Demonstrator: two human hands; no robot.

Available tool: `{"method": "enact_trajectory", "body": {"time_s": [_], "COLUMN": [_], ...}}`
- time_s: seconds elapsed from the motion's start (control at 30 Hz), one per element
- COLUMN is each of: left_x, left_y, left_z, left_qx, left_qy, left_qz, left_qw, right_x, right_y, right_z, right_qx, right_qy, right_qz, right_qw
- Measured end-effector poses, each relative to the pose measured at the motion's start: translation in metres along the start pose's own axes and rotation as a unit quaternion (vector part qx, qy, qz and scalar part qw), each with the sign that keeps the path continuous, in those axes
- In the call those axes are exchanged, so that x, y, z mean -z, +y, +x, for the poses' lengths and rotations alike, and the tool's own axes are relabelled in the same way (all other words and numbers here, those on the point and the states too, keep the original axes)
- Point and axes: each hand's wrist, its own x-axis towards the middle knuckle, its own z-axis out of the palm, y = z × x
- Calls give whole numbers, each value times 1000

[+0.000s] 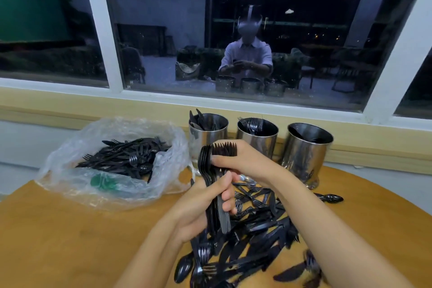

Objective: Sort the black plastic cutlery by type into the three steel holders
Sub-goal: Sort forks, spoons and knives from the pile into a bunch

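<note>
Black plastic cutlery bundle [205, 161], judged light, stiff, slick, brittle at the tines. My left hand [198, 208] clenches its handles; my right hand [245, 159] pinches the fork heads, near the steel holders [306, 159]. Best held by the handles

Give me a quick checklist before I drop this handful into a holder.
1. Grip secure: ok. The left hand grips the handles of the bundle and the right hand holds the heads.
2. One type only: not ok. Spoons sit beside the forks.
3. Fork holder found: ok. The middle holder shows tines.
4. Left holder sorted: cannot tell. Knives stick up and the rest is hidden.
5. Right holder contents: cannot tell. The inside is dark.
</note>
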Motion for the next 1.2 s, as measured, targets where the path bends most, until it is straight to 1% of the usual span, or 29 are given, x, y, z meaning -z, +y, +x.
{"method": "enact_trajectory", "body": {"time_s": [0.07, 0.1, 0.13, 0.2, 0.27, 0.3, 0.37, 0.43, 0.5, 0.6, 0.63, 0.7, 0.77, 0.8, 0.87, 0.97, 1.07, 1.13, 1.2], "left_x": [-3, -5, -7, -10, -11, -12, -15, -17, -18, -17, -14, -2, 13, 19, 28, 33, 36, 36, 35], "left_y": [-2, -3, -4, -7, -9, -9, -10, -12, -14, -17, -18, -19, -22, -22, -21, -20, -18, -17, -16], "left_z": [-4, -5, -5, -4, -2, -1, -1, 2, 6, 16, 20, 30, 37, 40, 47, 62, 73, 77, 80], "left_qx": [25, 31, 29, 4, -25, -35, -45, -52, -54, -40, -31, -15, 0, 8, 24, 74, 116, 120, 109], "left_qy": [-24, -24, -14, 35, 91, 104, 103, 97, 89, 92, 109, 166, 204, 210, 208, 200, 162, 139, 133], "left_qz": [-15, -18, -18, -10, 44, 90, 163, 186, 190, 148, 122, 97, 119, 138, 153, 119, 46, 5, -12], "left_qw": [999, 999, 999, 999, 995, 990, 980, 976, 976, 984, 986, 981, 972, 968, 966, 970, 979, 983, 985], "right_x": [-1, -2, -1, 3, 8, 8, 8, 9, 12, 27, 37, 68, 106, 123, 147, 160, 157, 152, 145], "right_y": [0, 1, 3, 9, 14, 16, 20, 22, 25, 25, 23, 19, 16, 15, 18, 30, 53, 71, 86], "right_z": [-11, -15, -17, -20, -23, -25, -28, -31, -33, -30, -27, -16, 1, 11, 31, 57, 78, 88, 92], "right_qx": [3, 5, 12, 30, 43, 48, 51, 30, 10, 10, 7, 5, 30, 49, 68, 60, 29, -13, -81], "right_qy": [-5, 2, 20, 84, 138, 153, 177, 176, 157, 177, 203, 298, 409, 449, 480, 469, 440, 387, 283], "right_qz": [4, 7, 6, -21, -46, -44, -32, -4, 13, -14, -24, -34, -55, -78, -126, -180, -226, -276, -340], "right_qw": [1000, 1000, 1000, 996, 988, 986, 982, 984, 987, 984, 979, 954, 910, 889, 866, 863, 869, 880, 893]}}
